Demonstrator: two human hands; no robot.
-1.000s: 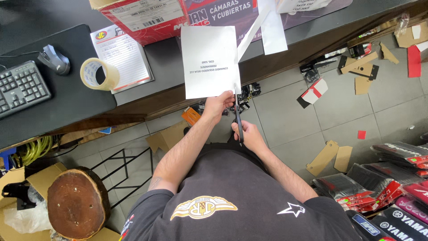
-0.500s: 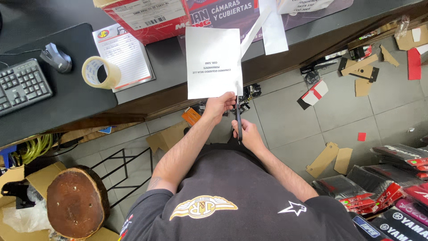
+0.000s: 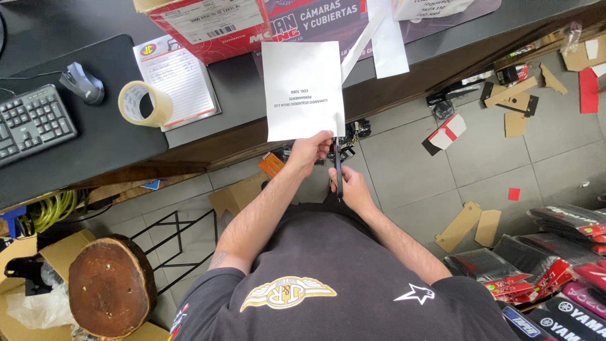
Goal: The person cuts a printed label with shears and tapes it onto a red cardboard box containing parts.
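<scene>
Left hand (image 3: pixel 309 151): closed in a pinch on the lower edge of a white sheet of paper (image 3: pixel 303 88), thumb on the near face, holding the sheet up in front of the tabletop (image 3: pixel 82 145); the sheet bears a few lines of small print near its lower middle, upside down from this view; right hand (image 3: pixel 350 189): closed round the handles of dark scissors (image 3: pixel 338 167), blades pointing up to the sheet's lower right corner, just beside the left hand; whether the blades are parted cannot be told; both hands held over a grey tiled floor (image 3: pixel 404 170), between the person's chest and the tabletop edge; black T-shirt (image 3: pixel 328 278) with a gold emblem and a small white star mark; on the tabletop, left: black keyboard (image 3: pixel 31 123), grey mouse (image 3: pixel 82 83), roll of tape (image 3: pixel 144 104) standing partly on a printed form pad (image 3: pixel 183 79); behind the sheet: red carton with a white label (image 3: pixel 208 25); two more white paper strips (image 3: pixel 385 38) to the right of it; on the floor: cardboard scraps (image 3: pixel 470 224), a round wooden stool (image 3: pixel 110 284) at lower left, packaged goods in red and black (image 3: pixel 555 259) at lower right.
</scene>
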